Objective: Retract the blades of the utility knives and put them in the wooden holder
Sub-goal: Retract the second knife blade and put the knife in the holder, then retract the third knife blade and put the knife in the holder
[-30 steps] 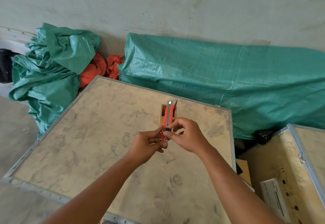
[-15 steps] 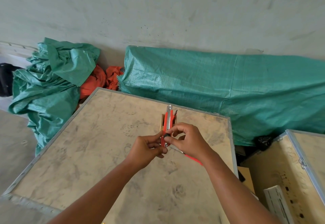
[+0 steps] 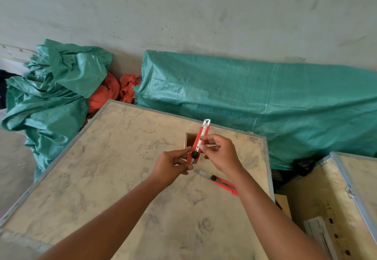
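Both my hands hold one red utility knife (image 3: 201, 140) upright above the crate top. My left hand (image 3: 171, 166) pinches its lower end beside the black slider knob. My right hand (image 3: 221, 154) grips the middle of the body with fingertips. Its metal tip points up and away, and little or no blade shows past it. The open wooden holder (image 3: 190, 140) stands just behind the knife, partly hidden by it. A second red utility knife (image 3: 222, 183) lies flat on the crate under my right wrist, with its blade out toward the left.
The work surface is a plywood crate top (image 3: 102, 178) with metal edging. A green tarp-covered pile (image 3: 265, 100) lies behind it, a crumpled green tarp (image 3: 51, 92) and orange cloth (image 3: 110, 92) at the left. An open crate (image 3: 336, 208) stands at the right.
The held knife has tilted slightly and my right fingers have shifted up along its body. The second knife under my right wrist has come into plain view.
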`<state>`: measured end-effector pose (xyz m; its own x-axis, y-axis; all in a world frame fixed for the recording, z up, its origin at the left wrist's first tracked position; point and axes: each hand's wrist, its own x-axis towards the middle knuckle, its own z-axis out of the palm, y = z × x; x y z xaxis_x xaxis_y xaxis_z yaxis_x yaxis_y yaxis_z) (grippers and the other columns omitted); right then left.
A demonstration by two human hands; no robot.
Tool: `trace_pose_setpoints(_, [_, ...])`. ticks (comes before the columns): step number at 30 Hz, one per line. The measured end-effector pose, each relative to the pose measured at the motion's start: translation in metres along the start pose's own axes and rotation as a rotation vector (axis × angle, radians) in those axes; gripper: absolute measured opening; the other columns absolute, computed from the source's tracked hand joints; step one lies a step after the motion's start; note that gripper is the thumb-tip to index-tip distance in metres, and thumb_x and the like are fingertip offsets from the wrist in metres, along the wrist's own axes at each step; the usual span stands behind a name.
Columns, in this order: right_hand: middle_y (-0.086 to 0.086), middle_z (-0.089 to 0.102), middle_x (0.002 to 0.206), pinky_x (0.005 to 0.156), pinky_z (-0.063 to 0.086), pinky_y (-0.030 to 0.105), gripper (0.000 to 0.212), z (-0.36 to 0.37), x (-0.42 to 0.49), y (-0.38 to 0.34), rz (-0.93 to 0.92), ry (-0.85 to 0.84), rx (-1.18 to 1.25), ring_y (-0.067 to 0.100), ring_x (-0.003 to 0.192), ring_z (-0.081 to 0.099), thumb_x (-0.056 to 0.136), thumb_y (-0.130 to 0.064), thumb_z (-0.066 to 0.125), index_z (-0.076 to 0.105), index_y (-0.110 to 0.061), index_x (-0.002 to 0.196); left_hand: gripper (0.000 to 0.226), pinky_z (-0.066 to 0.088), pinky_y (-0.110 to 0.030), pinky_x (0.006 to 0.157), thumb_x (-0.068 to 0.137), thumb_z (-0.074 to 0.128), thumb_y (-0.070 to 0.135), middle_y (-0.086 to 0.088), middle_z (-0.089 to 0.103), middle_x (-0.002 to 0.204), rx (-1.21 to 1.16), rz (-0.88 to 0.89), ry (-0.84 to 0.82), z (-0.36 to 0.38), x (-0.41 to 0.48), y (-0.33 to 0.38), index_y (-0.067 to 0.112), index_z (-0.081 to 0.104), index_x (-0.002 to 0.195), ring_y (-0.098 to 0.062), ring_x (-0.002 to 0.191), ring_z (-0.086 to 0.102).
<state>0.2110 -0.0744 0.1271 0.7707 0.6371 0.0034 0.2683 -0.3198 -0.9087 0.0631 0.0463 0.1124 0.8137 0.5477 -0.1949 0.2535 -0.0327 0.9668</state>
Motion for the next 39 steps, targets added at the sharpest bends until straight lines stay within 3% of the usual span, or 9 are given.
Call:
trace_pose_setpoints(7, [-0.006, 0.076, 0.102, 0.082, 0.065, 0.04, 0.024, 0.001, 0.042, 0.017, -0.04, 0.122, -0.095, 0.011, 0.089, 0.074, 0.085, -0.005, 0.079, 0.079, -0.023, 0.101, 0.065, 0.051, -0.029, 0.091, 0.072, 0.087, 0.02, 0.001, 0.068, 0.126, 0.302, -0.001, 0.092, -0.001, 0.063, -0.018, 0.026, 0.062, 0.132, -0.012, 0.109, 0.065])
trace_pose_setpoints(10, [-0.003, 0.079, 0.1, 0.079, 0.064, 0.026, 0.021, 0.009, 0.056, 0.029, -0.096, 0.195, -0.182, -0.003, 0.075, 0.069, 0.086, -0.004, 0.078, 0.08, -0.02, 0.1, 0.078, 0.051, -0.04, 0.101, 0.073, 0.087, 0.018, -0.006, 0.059, 0.14, 0.332, -0.055, 0.12, 0.002, 0.085, -0.028, 0.022, 0.05, 0.141, -0.021, 0.128, 0.055])
trace_pose_setpoints(15, [0.005, 0.081, 0.102, 0.081, 0.062, 0.029, 0.02, 0.025, 0.079, 0.047, -0.178, 0.222, -0.272, 0.018, 0.082, 0.077, 0.086, -0.003, 0.076, 0.081, -0.014, 0.102, 0.092, 0.04, -0.038, 0.11, 0.08, 0.081, 0.022, -0.01, 0.044, 0.154, 0.448, -0.126, 0.081, 0.015, 0.118, -0.031, 0.015, 0.026, 0.154, -0.027, 0.141, 0.042])
trace_pose_setpoints(18, [0.007, 0.08, 0.101, 0.083, 0.057, 0.024, 0.023, 0.037, 0.088, 0.064, -0.196, 0.18, -0.329, 0.02, 0.087, 0.075, 0.085, 0.0, 0.075, 0.081, -0.013, 0.102, 0.084, 0.043, -0.034, 0.103, 0.085, 0.077, 0.021, -0.015, 0.048, 0.149, 0.443, -0.166, 0.039, 0.019, 0.134, -0.04, 0.012, 0.028, 0.152, -0.031, 0.137, 0.047])
trace_pose_setpoints(23, [0.011, 0.08, 0.108, 0.095, 0.058, 0.035, 0.032, 0.053, 0.091, 0.088, -0.123, 0.06, -0.369, 0.025, 0.096, 0.075, 0.086, 0.007, 0.068, 0.08, -0.011, 0.11, 0.043, 0.047, -0.032, 0.093, 0.085, 0.072, 0.01, -0.012, 0.072, 0.121, 0.406, -0.103, 0.053, 0.022, 0.141, -0.063, 0.014, 0.063, 0.128, -0.029, 0.117, 0.064])
trace_pose_setpoints(28, [0.011, 0.079, 0.11, 0.095, 0.057, 0.032, 0.032, 0.04, 0.087, 0.082, -0.089, 0.005, -0.342, 0.023, 0.096, 0.074, 0.089, 0.007, 0.066, 0.078, -0.009, 0.113, 0.063, 0.049, -0.034, 0.098, 0.085, 0.075, 0.012, -0.009, 0.063, 0.136, 0.349, -0.145, 0.05, 0.023, 0.142, -0.062, 0.013, 0.049, 0.142, -0.025, 0.124, 0.061])
trace_pose_setpoints(30, [0.009, 0.079, 0.11, 0.089, 0.056, 0.026, 0.029, 0.026, 0.083, 0.081, -0.071, 0.033, -0.349, 0.017, 0.089, 0.073, 0.089, 0.005, 0.068, 0.078, -0.01, 0.111, 0.07, 0.05, -0.036, 0.098, 0.087, 0.074, 0.022, -0.006, 0.055, 0.144, 0.333, -0.147, 0.128, 0.021, 0.138, -0.055, 0.011, 0.04, 0.147, -0.024, 0.125, 0.058])
trace_pose_setpoints(34, [0.006, 0.079, 0.108, 0.091, 0.058, 0.028, 0.027, -0.002, 0.069, 0.104, 0.021, 0.022, -0.324, 0.013, 0.085, 0.07, 0.088, 0.006, 0.068, 0.079, -0.009, 0.106, 0.04, 0.056, -0.03, 0.084, 0.089, 0.069, 0.025, 0.001, 0.066, 0.121, 0.246, 0.085, 0.406, 0.027, 0.115, -0.049, 0.016, 0.062, 0.127, -0.012, 0.097, 0.065])
trace_pose_setpoints(39, [0.007, 0.077, 0.114, 0.096, 0.054, 0.03, 0.03, -0.019, 0.02, 0.157, 0.227, -0.186, -0.396, 0.016, 0.095, 0.068, 0.085, 0.001, 0.071, 0.079, -0.016, 0.109, 0.021, 0.054, -0.024, 0.078, 0.09, 0.069, 0.02, 0.009, 0.071, 0.106, 0.234, 0.078, 0.222, 0.072, 0.074, -0.074, 0.022, 0.071, 0.11, -0.007, 0.084, 0.064])
